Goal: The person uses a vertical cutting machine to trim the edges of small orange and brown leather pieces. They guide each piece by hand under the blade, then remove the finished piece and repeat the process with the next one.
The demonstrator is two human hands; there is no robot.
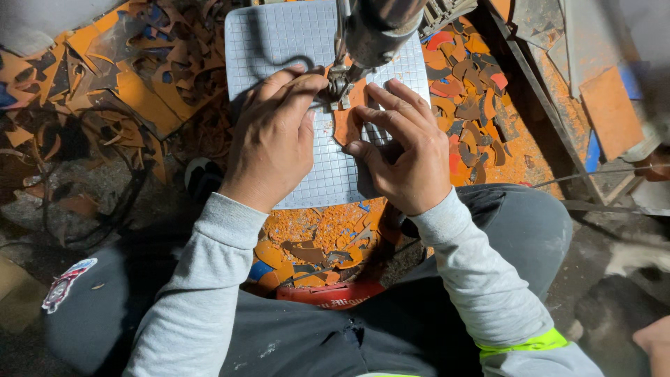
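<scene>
A pale grey gridded cutting mat (279, 42) lies flat in the middle of the scene, and everything else sits around it. On the mat, right at its centre, rests a single small orange piece of flat sheet material (347, 124), tucked under the metal foot of a grey cylindrical machine head (377, 31) that hangs over the mat's upper edge.

The left hand (273, 139) lies palm down on the mat just left of the orange piece, its fingers pressed together and curled slightly, fingertips touching the mat beside the machine foot. The right hand (401, 150) lies on the mat just right of the piece, fingers slightly spread and flat; the forefinger and thumb press on the edges of the orange piece, holding it down rather than lifting it. Both arms wear light grey sleeves.

Below the mat's near edge stands one red container (328, 293), only partly visible, filled with many orange and brown offcuts too jumbled to count. Left of the mat lies a heap of orange and dark scrap sheets (139, 77); right of it, a pile of small curved orange, brown and red cut pieces (474, 91). One orange rectangular board (611, 112) lies well right of the mat.
</scene>
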